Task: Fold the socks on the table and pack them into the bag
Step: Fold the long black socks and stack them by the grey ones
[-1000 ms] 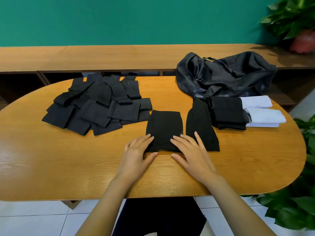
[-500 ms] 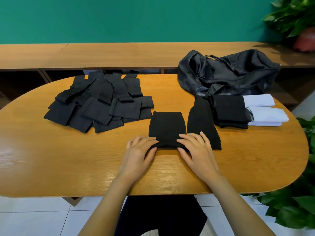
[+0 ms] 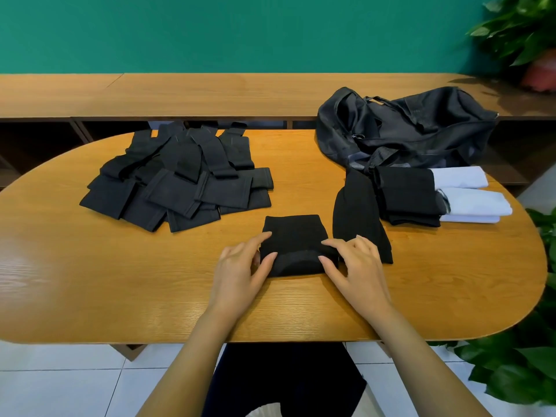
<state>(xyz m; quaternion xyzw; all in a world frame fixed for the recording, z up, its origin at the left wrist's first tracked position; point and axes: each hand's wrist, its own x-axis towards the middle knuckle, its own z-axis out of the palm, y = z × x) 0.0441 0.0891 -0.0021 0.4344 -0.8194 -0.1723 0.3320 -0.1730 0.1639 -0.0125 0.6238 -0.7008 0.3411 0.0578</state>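
Note:
A black sock lies in the middle of the oval wooden table, its near edge rolled up into a fold. My left hand pinches the fold's left end and my right hand pinches its right end. Another black sock lies flat just to the right. A heap of several folded black socks sits at the table's left. A black bag lies slumped at the back right.
In front of the bag lie a stack of folded black socks and folded white socks. A wooden bench runs along the green wall. Potted plants stand at the right, near the table's edge.
Both hands have gone from resting flat on the sock's near edge to pinching it and rolling it away from me, so the sock looks shorter.

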